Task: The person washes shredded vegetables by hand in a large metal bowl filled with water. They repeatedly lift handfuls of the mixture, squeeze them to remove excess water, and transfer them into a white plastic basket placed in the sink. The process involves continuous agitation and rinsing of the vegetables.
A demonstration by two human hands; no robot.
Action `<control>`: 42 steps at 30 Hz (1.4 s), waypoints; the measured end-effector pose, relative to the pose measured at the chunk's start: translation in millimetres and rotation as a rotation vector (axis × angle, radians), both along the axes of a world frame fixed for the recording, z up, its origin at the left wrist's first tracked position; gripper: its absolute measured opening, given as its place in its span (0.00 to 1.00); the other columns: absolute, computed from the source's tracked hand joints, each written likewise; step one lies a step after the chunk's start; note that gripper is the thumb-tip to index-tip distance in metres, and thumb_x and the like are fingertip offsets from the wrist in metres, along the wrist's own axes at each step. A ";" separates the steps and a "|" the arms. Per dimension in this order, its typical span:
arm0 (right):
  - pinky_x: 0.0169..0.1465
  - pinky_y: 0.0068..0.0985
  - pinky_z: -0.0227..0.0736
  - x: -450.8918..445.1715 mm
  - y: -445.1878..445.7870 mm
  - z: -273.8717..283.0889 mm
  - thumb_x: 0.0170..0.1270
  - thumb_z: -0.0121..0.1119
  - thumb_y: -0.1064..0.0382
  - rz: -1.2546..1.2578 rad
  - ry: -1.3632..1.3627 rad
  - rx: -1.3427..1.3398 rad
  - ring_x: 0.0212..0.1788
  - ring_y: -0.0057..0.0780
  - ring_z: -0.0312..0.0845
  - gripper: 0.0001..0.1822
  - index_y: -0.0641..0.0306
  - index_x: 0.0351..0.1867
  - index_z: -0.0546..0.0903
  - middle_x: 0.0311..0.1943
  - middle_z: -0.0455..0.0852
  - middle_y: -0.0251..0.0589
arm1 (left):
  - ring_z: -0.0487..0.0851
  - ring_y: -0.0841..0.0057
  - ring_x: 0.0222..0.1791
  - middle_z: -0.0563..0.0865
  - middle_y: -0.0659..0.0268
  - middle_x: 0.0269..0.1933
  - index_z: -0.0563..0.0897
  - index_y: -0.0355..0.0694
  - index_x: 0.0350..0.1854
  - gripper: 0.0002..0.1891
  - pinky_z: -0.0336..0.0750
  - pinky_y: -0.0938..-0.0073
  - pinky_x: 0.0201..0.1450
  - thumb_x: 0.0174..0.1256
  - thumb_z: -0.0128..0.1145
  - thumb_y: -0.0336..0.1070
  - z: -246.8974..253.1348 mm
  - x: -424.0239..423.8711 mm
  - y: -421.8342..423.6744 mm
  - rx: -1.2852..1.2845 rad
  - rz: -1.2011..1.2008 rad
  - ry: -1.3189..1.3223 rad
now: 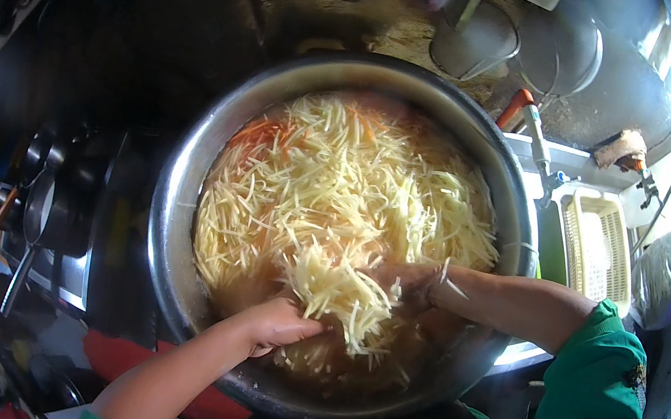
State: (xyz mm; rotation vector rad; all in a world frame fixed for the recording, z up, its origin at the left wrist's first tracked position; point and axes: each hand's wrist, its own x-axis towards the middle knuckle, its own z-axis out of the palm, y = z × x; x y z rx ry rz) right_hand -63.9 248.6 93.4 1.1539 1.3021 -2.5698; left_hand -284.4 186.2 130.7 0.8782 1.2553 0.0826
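Note:
A large round stainless steel pot (513, 239) holds cloudy water and a heap of pale vegetable shreds (341, 177) that look like potato. Orange shreds (261, 137), likely carrot, show along the far left of the heap. Between my two hands a dripping clump of pale shreds (341, 294) is gathered above the water. My left hand (282, 327) grips its near left side, thumb on the outside. From the right, my right hand (406, 281) holds the other side, its fingers partly hidden by shreds and water. A few loose shreds cling to the right wrist.
Right of the pot is a sink with a tap (543, 144) and a cream plastic basket (599, 247). Two buckets (474, 39) stand beyond the rim. Pans and a ladle (31, 238) are on the left. A filled plastic bag (670, 279) sits far right.

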 end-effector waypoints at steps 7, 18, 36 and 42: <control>0.47 0.26 0.74 18.5 -6.4 47.5 0.58 0.57 0.56 -0.251 0.580 0.000 0.44 0.24 0.76 0.21 0.66 0.50 0.74 0.46 0.80 0.40 | 0.74 0.74 0.50 0.77 0.61 0.50 0.68 0.36 0.55 0.25 0.71 0.76 0.51 0.52 0.57 0.20 64.0 22.7 -2.4 0.326 0.269 -0.217; 0.52 0.31 0.70 147.3 -2.4 144.9 0.55 0.60 0.52 -0.524 0.597 0.346 0.47 0.28 0.73 0.24 0.64 0.49 0.75 0.42 0.77 0.40 | 0.74 0.70 0.52 0.74 0.59 0.53 0.64 0.37 0.59 0.29 0.72 0.72 0.53 0.54 0.61 0.31 164.6 124.0 26.5 0.660 -0.019 -0.518; 0.49 0.24 0.68 351.9 -48.8 -46.5 0.53 0.60 0.63 -1.081 0.025 0.435 0.46 0.24 0.72 0.21 0.67 0.49 0.73 0.44 0.77 0.41 | 0.67 0.69 0.57 0.67 0.55 0.57 0.61 0.31 0.59 0.30 0.66 0.68 0.56 0.53 0.56 0.30 48.9 375.3 80.4 0.412 -0.549 -0.287; 0.44 0.30 0.75 342.5 -44.6 -62.8 0.51 0.60 0.59 -0.668 -0.872 0.563 0.39 0.35 0.79 0.23 0.68 0.49 0.74 0.41 0.80 0.49 | 0.67 0.69 0.56 0.65 0.53 0.57 0.59 0.29 0.61 0.29 0.67 0.70 0.57 0.56 0.53 0.32 48.5 365.2 77.5 0.492 -0.562 -0.229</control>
